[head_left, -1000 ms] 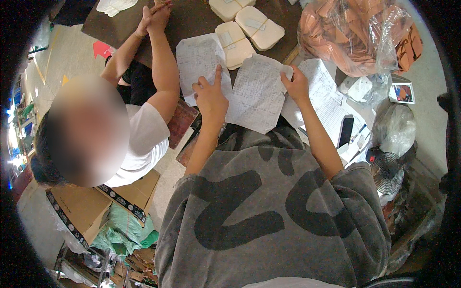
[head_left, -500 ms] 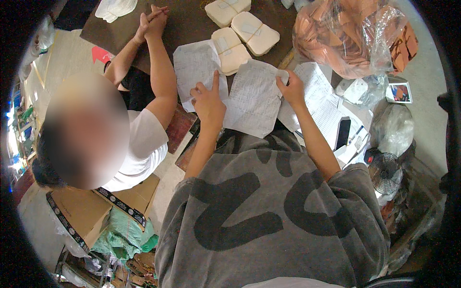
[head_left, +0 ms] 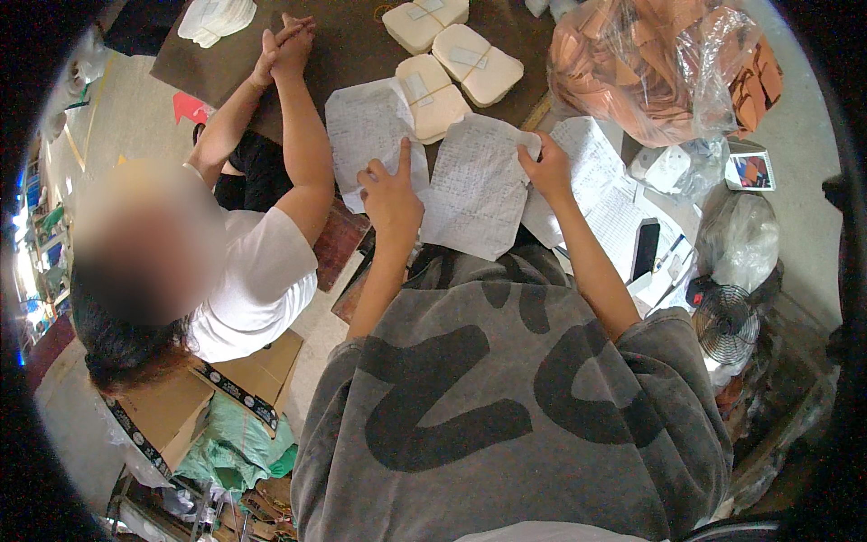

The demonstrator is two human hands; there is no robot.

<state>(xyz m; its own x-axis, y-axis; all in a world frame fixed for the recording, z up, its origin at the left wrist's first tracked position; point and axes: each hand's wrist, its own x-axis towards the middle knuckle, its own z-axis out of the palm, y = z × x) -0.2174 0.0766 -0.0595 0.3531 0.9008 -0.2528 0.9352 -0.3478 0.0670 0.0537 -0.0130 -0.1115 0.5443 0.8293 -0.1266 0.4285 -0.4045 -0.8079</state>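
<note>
My left hand [head_left: 394, 200] rests on a handwritten white sheet [head_left: 366, 122], its index finger stretched out across the writing and its other fingers partly curled. Nothing shows in its grasp. To the right, a second creased handwritten sheet [head_left: 477, 185] slants down toward my lap. My right hand [head_left: 547, 168] pinches that sheet's upper right corner between thumb and fingers. Just beyond both sheets lie bundles of cream rounded pads [head_left: 442, 98], each strapped with a band and topped by a small paper slip.
A person [head_left: 262, 280] sits at left, hands clasped on the brown table [head_left: 348, 45] beside a white pad stack [head_left: 217, 20]. At right are loose papers [head_left: 596, 194], a dark phone [head_left: 645, 249], a clear bag of orange pieces [head_left: 650, 68] and a small fan [head_left: 725, 325].
The person at left has shifted their head slightly down and left, hands still clasped. My hands and the sheets have hardly moved.
</note>
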